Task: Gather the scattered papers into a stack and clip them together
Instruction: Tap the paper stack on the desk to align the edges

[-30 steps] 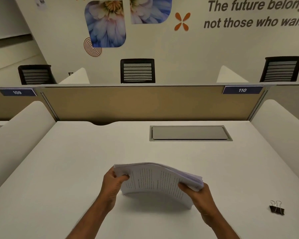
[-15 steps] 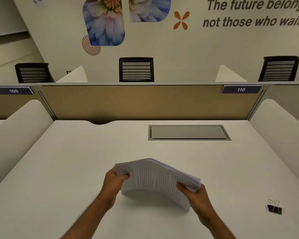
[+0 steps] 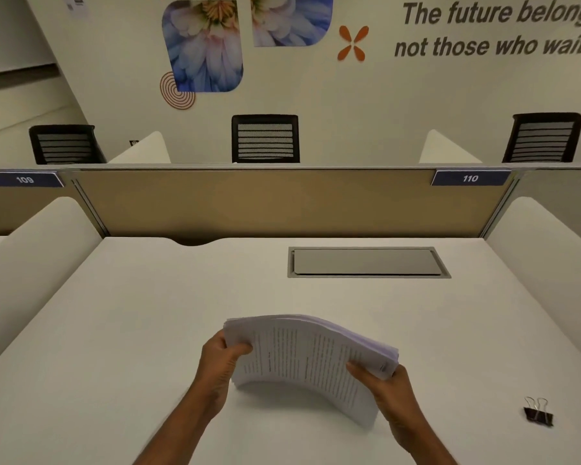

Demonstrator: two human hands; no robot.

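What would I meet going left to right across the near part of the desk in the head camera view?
left hand → stack of papers held bowed above the desk → right hand → binder clip lying alone near the right edge, untouched.

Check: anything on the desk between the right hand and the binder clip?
Nothing. In the head view, only bare white desk separates the right hand, gripping the paper stack, from the binder clip.
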